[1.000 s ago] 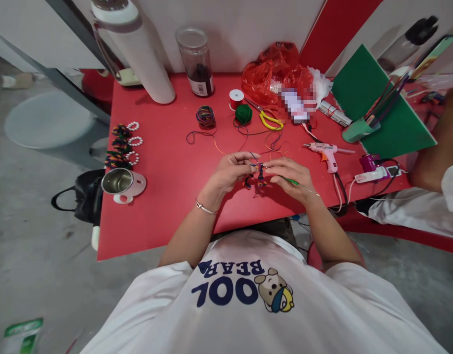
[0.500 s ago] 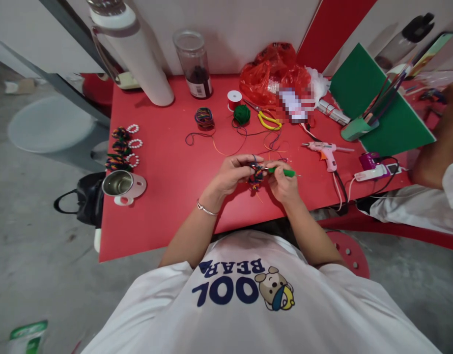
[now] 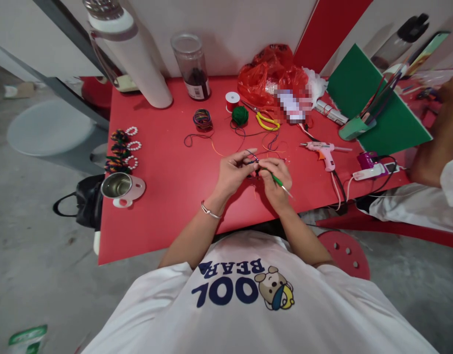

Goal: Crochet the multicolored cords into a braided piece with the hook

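Note:
My left hand [image 3: 234, 172] pinches a small multicoloured crochet piece [image 3: 253, 173], mostly hidden behind the fingers, with yarn over the raised index finger. Closed around a green-handled crochet hook [image 3: 277, 181], my right hand [image 3: 277, 183] meets the left one at the piece; the hook's tip is hidden among the fingers. Thin yarn runs from my hands over the red table toward a multicoloured yarn ball [image 3: 202, 120] and a green yarn ball [image 3: 240, 115].
Yellow-handled scissors [image 3: 268, 122], a ribbon spool [image 3: 232, 101] and a red plastic bag [image 3: 265, 73] lie behind. A pink glue gun [image 3: 325, 151] with cables is at right. At left stand a mug [image 3: 123, 189] and beaded crochet pieces [image 3: 119, 150]. Another person's arm [image 3: 435, 132] shows far right.
My right hand has moved slightly left, closer to the left hand, and the hook has tilted so its rear end points down toward me. The crochet piece is now more covered.

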`<state>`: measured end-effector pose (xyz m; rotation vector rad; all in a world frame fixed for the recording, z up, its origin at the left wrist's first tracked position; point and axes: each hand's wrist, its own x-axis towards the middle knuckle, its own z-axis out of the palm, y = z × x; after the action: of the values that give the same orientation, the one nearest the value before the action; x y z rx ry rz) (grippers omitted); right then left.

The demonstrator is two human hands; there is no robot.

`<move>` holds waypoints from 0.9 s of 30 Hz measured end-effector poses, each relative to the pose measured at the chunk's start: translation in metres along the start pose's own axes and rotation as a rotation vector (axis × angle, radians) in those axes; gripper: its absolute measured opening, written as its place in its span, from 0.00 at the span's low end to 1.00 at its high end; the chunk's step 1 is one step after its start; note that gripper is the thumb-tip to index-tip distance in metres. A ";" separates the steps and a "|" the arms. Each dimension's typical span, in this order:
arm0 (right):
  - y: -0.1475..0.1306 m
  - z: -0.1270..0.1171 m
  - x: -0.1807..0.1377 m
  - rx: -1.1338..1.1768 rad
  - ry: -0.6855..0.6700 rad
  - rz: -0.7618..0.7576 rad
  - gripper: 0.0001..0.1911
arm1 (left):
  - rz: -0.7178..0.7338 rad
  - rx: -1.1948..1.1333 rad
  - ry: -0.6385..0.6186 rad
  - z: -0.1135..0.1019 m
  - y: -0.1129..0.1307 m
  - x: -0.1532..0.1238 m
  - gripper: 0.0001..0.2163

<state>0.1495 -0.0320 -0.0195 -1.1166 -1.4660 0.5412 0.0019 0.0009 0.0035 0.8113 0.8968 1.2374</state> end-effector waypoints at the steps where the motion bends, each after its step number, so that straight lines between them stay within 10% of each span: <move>1: 0.000 0.003 -0.002 -0.029 0.023 -0.052 0.17 | 0.004 -0.028 0.009 0.002 -0.001 -0.001 0.23; 11: 0.018 -0.012 0.005 0.048 -0.061 -0.167 0.17 | -0.270 -0.203 -0.123 -0.008 0.016 -0.003 0.22; 27: 0.002 -0.054 0.027 0.036 -0.313 -0.215 0.12 | -0.270 -0.099 -0.098 -0.007 0.020 -0.003 0.19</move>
<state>0.2041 -0.0219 0.0044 -0.8582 -1.8147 0.6064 -0.0130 0.0008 0.0183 0.6428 0.8287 0.9892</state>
